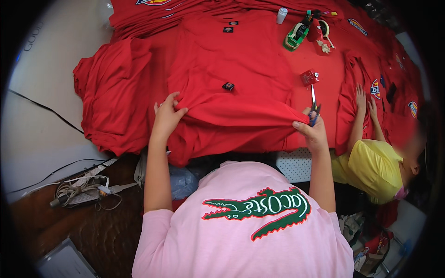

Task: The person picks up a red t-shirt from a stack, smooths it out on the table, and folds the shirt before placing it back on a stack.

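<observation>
Ahead, held shirt (236, 113), red box (307, 78), white bottle (282, 16)

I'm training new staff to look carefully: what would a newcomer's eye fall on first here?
Likely the red cloth spread between the left hand and right hand, mid-picture, with scissors pointing up from the latter. Next, the green crocodile on the pink shirt, bottom centre. A co-worker in yellow stands out at the right.

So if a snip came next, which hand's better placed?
Right, I'd say. The right hand has the scissors, blades pointing away from the body, though it also grips the red cloth. The left hand is at the cloth's other side, with no tool visible.
</observation>
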`<move>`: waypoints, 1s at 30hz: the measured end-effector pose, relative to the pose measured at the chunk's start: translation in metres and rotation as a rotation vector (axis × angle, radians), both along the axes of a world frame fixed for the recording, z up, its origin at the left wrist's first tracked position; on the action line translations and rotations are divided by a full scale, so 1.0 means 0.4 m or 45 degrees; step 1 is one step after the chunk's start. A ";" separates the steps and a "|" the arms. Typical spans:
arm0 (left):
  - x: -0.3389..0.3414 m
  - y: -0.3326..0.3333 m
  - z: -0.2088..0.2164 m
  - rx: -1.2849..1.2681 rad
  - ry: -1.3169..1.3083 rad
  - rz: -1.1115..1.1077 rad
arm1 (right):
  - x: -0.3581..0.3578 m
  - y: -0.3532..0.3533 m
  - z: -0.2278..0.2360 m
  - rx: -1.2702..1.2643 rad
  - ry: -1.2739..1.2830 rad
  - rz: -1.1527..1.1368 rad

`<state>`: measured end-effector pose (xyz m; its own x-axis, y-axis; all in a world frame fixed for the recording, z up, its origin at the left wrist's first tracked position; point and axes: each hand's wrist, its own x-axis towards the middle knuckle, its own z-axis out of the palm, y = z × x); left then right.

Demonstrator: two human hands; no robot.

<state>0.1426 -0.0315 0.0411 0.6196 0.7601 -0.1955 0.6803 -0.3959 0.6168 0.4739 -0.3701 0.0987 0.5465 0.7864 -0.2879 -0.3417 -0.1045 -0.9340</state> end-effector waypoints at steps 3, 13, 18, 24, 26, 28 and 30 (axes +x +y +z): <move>-0.079 -0.041 0.183 -0.738 -0.449 -0.077 | 0.058 -0.115 0.028 0.008 -0.067 0.061; -0.201 0.163 0.492 -0.676 -1.759 -0.744 | 0.114 -0.049 0.356 0.714 -0.315 -0.435; 0.148 0.420 0.518 -0.342 -1.281 -0.121 | 0.348 0.298 0.334 0.351 -0.646 -0.319; 0.253 0.395 0.289 0.061 -0.895 0.031 | 0.400 0.382 0.178 -0.146 -1.213 -0.323; 0.188 0.305 0.138 -0.252 -0.903 -0.140 | 0.370 0.311 0.042 -0.274 -1.349 -0.133; 0.101 0.178 0.025 0.024 -0.653 -0.292 | 0.296 0.196 -0.098 -0.502 -1.482 0.007; -0.006 0.074 -0.068 0.134 -0.441 -0.310 | 0.214 0.086 -0.201 -0.905 -1.410 0.069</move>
<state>0.1404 -0.0021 0.0140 0.7989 0.5881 0.1258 0.3194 -0.5920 0.7399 0.5596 -0.3358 0.0181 0.7318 0.6781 -0.0682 0.5838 -0.6754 -0.4507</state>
